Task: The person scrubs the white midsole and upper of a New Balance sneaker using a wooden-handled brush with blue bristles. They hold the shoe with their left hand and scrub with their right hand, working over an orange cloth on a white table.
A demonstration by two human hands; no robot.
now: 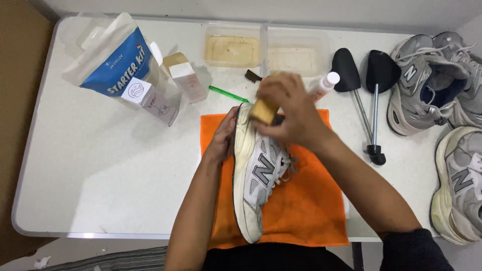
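While we look down from head height: a grey and white sneaker lies on its side on an orange cloth at lower centre of the frame, on a white bench.
Our right hand: at centre frame, fingers closed around a tan wooden brush pressed to the toe end of the sneaker.
Our left hand: just left of the shoe, fingers curled against its sole edge, steadying it.
Upper left of the frame: a blue and white pouch, with two small boxes beside it.
Top centre: two clear plastic tubs, side by side; the left one holds yellowish liquid.
Near the brush hand: a green stick-like handle and a small white bottle, partly hidden.
Upper right: two black shoe trees with metal rods.
Right edge: more grey sneakers, one pair above, another shoe below.
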